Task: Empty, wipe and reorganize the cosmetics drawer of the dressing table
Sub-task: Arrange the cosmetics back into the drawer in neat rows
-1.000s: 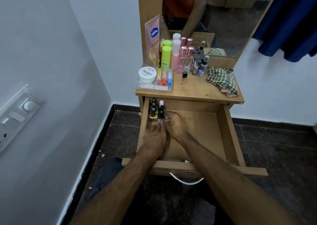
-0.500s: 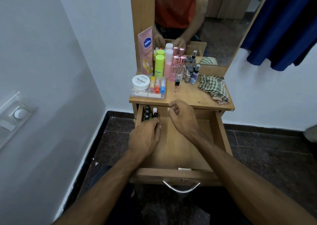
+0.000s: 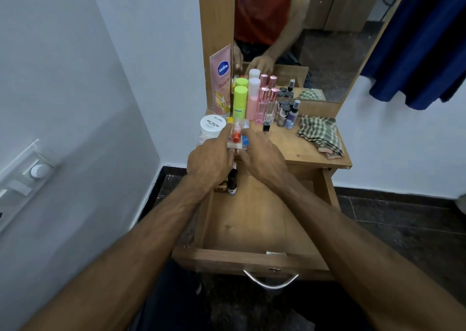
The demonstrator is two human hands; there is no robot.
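Now both hands, the left hand (image 3: 210,163) and right hand (image 3: 262,157), reach mid-frame with loosely extended fingers gripping nothing toward the capped tubes (image 3: 237,135) on the worktop (image 3: 290,146), likely bound for the near-empty drawer (image 3: 254,219) below.

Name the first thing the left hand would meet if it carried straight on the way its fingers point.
Probably the yellow-capped tube at the left hand's fingertip, beside the white nail polish jar; depth is unclear.
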